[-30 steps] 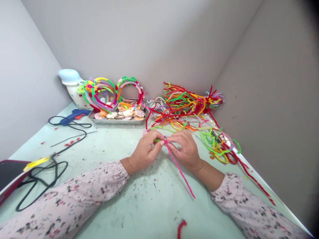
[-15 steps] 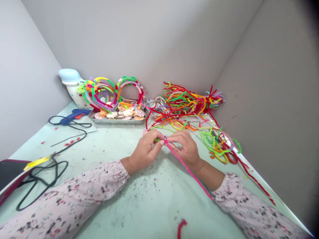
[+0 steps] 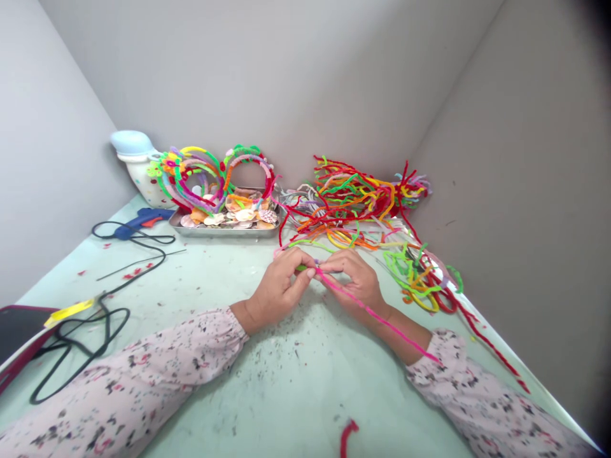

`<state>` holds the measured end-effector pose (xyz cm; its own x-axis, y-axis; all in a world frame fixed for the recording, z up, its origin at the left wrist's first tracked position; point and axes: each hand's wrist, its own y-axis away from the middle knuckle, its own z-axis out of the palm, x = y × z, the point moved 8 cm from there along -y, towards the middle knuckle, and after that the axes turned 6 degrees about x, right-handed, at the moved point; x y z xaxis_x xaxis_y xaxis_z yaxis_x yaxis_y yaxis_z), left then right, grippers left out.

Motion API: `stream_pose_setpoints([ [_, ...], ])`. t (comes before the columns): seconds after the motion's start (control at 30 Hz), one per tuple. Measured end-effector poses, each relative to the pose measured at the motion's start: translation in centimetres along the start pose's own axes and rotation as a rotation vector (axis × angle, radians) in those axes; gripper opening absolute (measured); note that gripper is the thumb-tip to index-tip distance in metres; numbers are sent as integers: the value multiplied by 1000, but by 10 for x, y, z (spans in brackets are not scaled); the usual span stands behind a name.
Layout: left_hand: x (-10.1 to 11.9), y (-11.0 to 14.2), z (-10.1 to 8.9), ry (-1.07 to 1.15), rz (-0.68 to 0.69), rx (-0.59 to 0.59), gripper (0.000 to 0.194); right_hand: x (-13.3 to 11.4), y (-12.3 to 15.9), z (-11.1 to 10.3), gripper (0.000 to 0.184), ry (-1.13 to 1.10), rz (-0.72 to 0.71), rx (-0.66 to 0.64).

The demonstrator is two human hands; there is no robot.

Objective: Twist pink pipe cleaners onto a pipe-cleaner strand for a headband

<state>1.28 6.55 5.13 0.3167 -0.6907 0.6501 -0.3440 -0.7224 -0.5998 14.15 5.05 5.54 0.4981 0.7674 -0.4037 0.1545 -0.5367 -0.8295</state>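
My left hand (image 3: 279,289) and my right hand (image 3: 356,281) meet at the middle of the pale green table (image 3: 214,286), fingertips pinched together. Between them they grip a pink pipe cleaner (image 3: 382,320) and a short green piece (image 3: 301,269) at the pinch. The pink strand trails from my fingers down to the right, across my right wrist toward the sleeve. Both hands are closed on it.
A heap of coloured pipe cleaners (image 3: 358,200) lies behind my hands and along the right wall. A metal tray (image 3: 224,230) holds shells and heart-shaped pipe-cleaner frames (image 3: 210,175). A blue glue gun (image 3: 138,222) with black cable (image 3: 95,318), a white jar (image 3: 136,165), a dark red case (image 3: 16,337), and a red scrap (image 3: 347,436) lie around.
The free end of the pink pipe cleaner has swung to the right, from the table below my hands to across my right wrist. My hands have stayed in place.
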Motion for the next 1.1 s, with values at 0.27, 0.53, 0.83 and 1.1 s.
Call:
stream_pose_setpoints([
  [0.27,1,0,0,-9,12,1,14,-3,-3,0,6,-36,56,-11],
  [0.53,1,0,1,-26,27,-8,13,4,-1,3,8,-83,130,-51],
  [0.83,1,1,2,-49,48,-20,12,17,3,8,7,-208,310,-68],
  [1.1,1,0,2,-85,64,-14,10,19,4,11,7,-220,345,-98],
])
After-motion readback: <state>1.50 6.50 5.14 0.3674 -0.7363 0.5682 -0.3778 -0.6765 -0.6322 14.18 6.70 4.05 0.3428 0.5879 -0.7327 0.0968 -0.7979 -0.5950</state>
